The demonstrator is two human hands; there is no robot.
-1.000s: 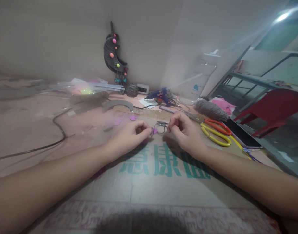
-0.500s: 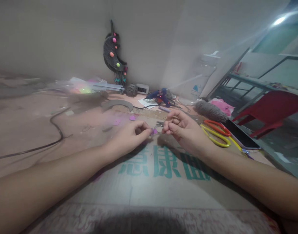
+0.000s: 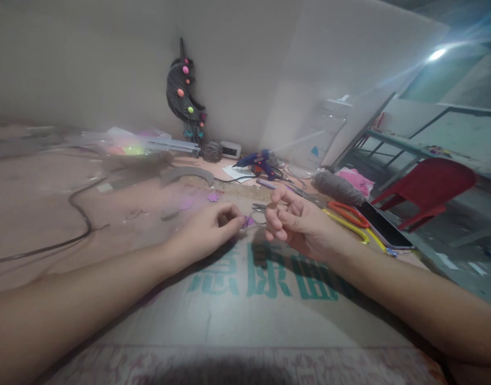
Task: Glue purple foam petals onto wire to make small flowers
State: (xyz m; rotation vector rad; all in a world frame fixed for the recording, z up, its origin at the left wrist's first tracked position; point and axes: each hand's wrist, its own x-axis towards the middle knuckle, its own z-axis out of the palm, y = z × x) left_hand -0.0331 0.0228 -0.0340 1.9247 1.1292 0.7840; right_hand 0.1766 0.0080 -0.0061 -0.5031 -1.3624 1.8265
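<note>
My left hand (image 3: 213,225) rests on the cardboard sheet (image 3: 245,315) and pinches a small purple piece (image 3: 247,221) between thumb and forefinger. My right hand (image 3: 297,222) hovers just to its right, palm turned towards me, fingers curled in and thumb raised. The tips of a small grey pair of scissors (image 3: 259,206) show just behind its fingers; I cannot tell whether the hand holds them. The two hands are a few centimetres apart.
Yellow and orange scissors (image 3: 347,215), a dark phone (image 3: 384,227) and grey yarn (image 3: 337,187) lie to the right. A blue glue gun (image 3: 256,158), a clear bottle (image 3: 320,140) and a crescent ornament (image 3: 183,96) stand at the wall. A black cable (image 3: 79,211) runs left; red chair (image 3: 428,187).
My right hand has lifted, turned its palm towards me and curled its fingers. The left hand has kept its pinch on the purple piece. The view has shifted slightly.
</note>
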